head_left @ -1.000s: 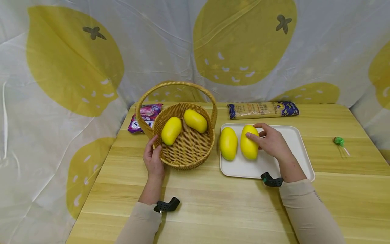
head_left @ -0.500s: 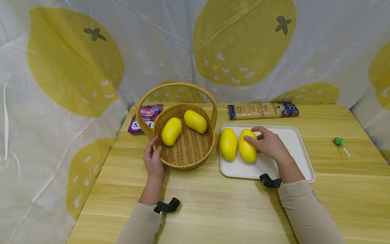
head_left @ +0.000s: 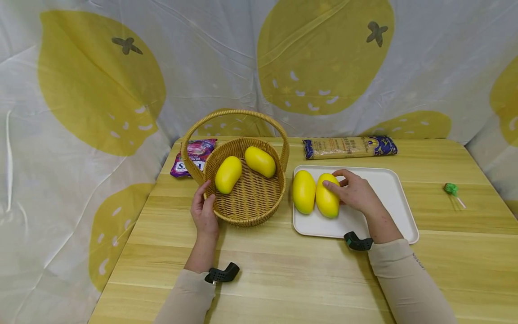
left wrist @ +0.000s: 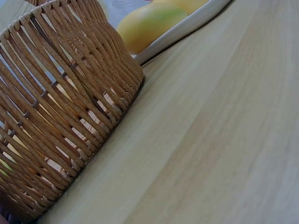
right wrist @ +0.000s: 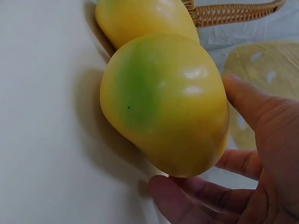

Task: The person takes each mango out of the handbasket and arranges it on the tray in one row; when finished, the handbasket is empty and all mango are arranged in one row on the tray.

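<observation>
My right hand (head_left: 358, 192) holds a yellow mango (head_left: 327, 196) at the white tray's left half, thumb on top and fingers around its far right side. In the right wrist view this mango (right wrist: 163, 107) shows a green patch. A second mango (head_left: 304, 192) lies close beside it on the tray (head_left: 376, 220). My left hand (head_left: 205, 215) grips the near left rim of a wicker basket (head_left: 248, 220), thumb at the inside edge; some fingers are hidden. Two mangoes, one left (head_left: 228, 175) and one at the back right (head_left: 260, 161), lie inside the basket.
A purple candy bag (head_left: 194, 155) lies behind the basket's left side. Behind the tray is a long noodle packet (head_left: 350, 147). A green-wrapped lollipop (head_left: 452, 191) lies at the right on the wooden table (head_left: 275, 279). The basket's tall handle (head_left: 234, 112) arches up.
My right hand has moved the mango slightly left and toward me, nearer the other mango on the tray. My left hand and the basket have stayed in place.
</observation>
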`<state>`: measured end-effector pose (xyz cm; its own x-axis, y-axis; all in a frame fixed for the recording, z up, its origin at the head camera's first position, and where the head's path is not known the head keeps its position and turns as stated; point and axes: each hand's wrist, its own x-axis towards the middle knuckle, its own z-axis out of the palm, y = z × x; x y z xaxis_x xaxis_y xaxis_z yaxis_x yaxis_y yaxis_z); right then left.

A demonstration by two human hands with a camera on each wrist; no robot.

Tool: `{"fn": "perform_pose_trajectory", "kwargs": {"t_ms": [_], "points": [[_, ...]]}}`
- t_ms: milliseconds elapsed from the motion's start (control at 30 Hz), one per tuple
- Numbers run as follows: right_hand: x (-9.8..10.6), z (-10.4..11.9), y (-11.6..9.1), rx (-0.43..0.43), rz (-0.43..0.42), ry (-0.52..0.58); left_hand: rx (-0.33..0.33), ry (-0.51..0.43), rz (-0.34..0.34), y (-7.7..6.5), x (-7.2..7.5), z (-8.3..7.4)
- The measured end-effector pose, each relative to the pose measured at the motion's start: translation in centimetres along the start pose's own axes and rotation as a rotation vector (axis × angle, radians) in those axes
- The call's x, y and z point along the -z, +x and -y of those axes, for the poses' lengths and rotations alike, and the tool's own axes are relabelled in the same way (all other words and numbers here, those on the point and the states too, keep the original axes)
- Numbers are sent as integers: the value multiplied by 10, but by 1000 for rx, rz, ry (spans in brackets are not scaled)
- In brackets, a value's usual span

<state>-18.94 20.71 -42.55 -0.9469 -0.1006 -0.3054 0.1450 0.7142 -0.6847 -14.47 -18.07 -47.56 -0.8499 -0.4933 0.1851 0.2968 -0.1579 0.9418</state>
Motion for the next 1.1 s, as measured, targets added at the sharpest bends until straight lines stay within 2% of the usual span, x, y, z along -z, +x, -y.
{"fn": "perform_pose_trajectory", "kwargs": {"t_ms": [333,533,633,767,900,1100], "points": [[5,1,-2,2,9,-35,7,-13,1,0,0,0],[10,9,-10,32,-57,-125,3,-8,2,0,0,0],[12,19,-20,77,-99,-127,5,-3,1,0,0,1],[10,38,-37,170,-98,-61,10,6,1,0,0,1],[-2,61,-49,265,-56,25,16,16,-5,0,0,1],[-28,98,-50,337,-1,187,13,24,-14,0,0,2]]}}
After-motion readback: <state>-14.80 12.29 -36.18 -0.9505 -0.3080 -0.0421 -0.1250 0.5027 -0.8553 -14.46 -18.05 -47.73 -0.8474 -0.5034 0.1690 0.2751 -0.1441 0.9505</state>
